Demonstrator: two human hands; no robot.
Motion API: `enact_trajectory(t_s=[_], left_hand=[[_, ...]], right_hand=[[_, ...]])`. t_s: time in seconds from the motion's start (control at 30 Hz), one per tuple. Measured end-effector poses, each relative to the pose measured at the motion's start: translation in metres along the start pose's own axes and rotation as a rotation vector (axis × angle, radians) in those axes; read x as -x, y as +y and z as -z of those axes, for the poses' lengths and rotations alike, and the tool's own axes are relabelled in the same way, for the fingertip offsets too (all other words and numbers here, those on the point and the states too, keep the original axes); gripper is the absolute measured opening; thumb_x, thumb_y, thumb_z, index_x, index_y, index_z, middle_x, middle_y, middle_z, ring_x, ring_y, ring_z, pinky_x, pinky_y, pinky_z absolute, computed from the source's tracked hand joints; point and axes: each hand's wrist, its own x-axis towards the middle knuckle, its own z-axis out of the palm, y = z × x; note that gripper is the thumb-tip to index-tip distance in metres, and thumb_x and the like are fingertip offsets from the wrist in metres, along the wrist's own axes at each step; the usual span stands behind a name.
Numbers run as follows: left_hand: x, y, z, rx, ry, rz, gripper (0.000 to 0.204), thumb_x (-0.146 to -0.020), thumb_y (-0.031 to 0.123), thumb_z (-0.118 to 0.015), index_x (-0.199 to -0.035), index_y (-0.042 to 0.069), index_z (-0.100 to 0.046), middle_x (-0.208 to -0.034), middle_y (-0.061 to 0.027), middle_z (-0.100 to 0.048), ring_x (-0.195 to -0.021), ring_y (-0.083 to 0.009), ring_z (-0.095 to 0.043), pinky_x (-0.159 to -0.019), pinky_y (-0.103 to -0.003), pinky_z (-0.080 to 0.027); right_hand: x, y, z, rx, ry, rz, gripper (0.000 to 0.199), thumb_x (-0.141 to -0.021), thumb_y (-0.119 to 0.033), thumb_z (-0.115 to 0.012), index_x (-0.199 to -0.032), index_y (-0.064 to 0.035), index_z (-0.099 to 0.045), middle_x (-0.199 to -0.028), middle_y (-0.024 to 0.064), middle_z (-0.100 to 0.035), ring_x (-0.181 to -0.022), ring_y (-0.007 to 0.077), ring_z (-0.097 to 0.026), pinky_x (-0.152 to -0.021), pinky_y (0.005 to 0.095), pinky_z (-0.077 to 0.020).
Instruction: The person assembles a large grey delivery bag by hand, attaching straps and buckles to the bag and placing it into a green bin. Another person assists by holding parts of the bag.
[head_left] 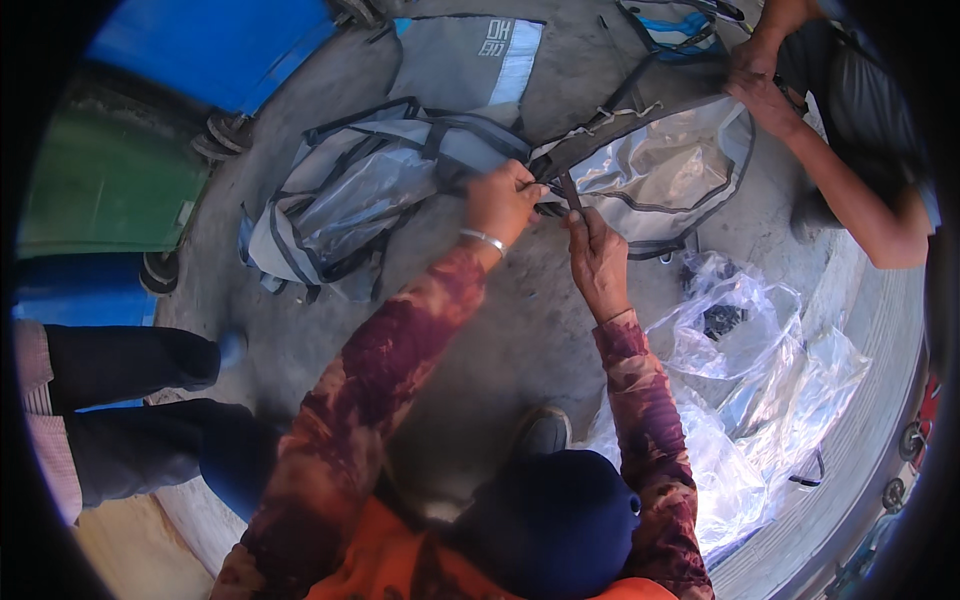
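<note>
My left hand (505, 205), a silver band at its wrist, pinches the dark edging where two pale grey fabric parts meet. Beside it, my right hand (600, 262) is closed on a narrow dark strap (570, 190). To the left lies a grey fabric bag (275, 245) with black trim and a clear plastic panel or lining. Another pale bag part (650, 217) with dark edging and shiny clear plastic spreads to the right. Whether the two are joined I cannot tell. At its far right, another person's hands (758, 90) hold the edge.
Crumpled clear plastic sheeting (740, 410) lies at the right. A grey flat panel (445, 60) is at the back. Blue (210, 45) and green (105, 185) wheeled bins stand on the left, near a person's dark-clad legs (140, 370). A dark blue cap (550, 525) shows below.
</note>
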Motion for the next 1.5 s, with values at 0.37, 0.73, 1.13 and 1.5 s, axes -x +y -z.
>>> enact_trajectory(t_s=[0.37,0.73,1.13,1.5], left_hand=[[0.007,-0.011,0.008,0.184,-0.009,-0.041,0.009,-0.087,0.002,-0.069,-0.094,-0.002,-0.067,-0.079,-0.0097,-0.072,-0.065,-0.0159,-0.072,-0.053,-0.026,-0.055],[0.018,-0.011,0.005,-0.254,0.144,-0.522,0.011,-0.082,0.0,-0.064,-0.093,0.003,-0.066,-0.082,-0.0127,-0.07,-0.072,-0.0248,-0.071,-0.064,-0.032,-0.054],[0.025,-0.016,0.004,-0.22,0.272,-0.572,0.012,-0.079,0.001,-0.062,-0.088,0.007,-0.066,-0.078,-0.0132,-0.067,-0.071,-0.0328,-0.066,-0.062,-0.038,-0.051],[0.034,-0.02,0.005,-0.191,0.221,-0.469,0.014,-0.082,0.0,-0.061,-0.091,0.009,-0.067,-0.083,-0.0125,-0.068,-0.074,-0.0304,-0.067,-0.066,-0.037,-0.053]], right_hand=[[-0.005,-0.002,-0.009,0.04,-0.029,0.052,0.021,-0.096,-0.018,-0.056,-0.083,-0.0015,-0.058,-0.071,0.0251,-0.061,-0.069,0.0456,-0.061,-0.059,0.0504,-0.046],[-0.022,0.008,-0.005,0.2,-0.134,0.217,0.021,-0.095,-0.02,-0.056,-0.084,-0.002,-0.059,-0.071,0.0257,-0.061,-0.069,0.0464,-0.061,-0.059,0.0525,-0.0475],[-0.017,-0.016,-0.007,0.151,-0.099,0.254,0.02,-0.094,-0.012,-0.058,-0.078,0.0003,-0.055,-0.071,0.0264,-0.058,-0.07,0.0465,-0.059,-0.056,0.0491,-0.0438],[-0.012,-0.006,-0.018,0.175,-0.135,0.302,0.019,-0.092,-0.012,-0.057,-0.078,0.0003,-0.059,-0.073,0.0262,-0.059,-0.072,0.0466,-0.06,-0.059,0.0478,-0.046]])
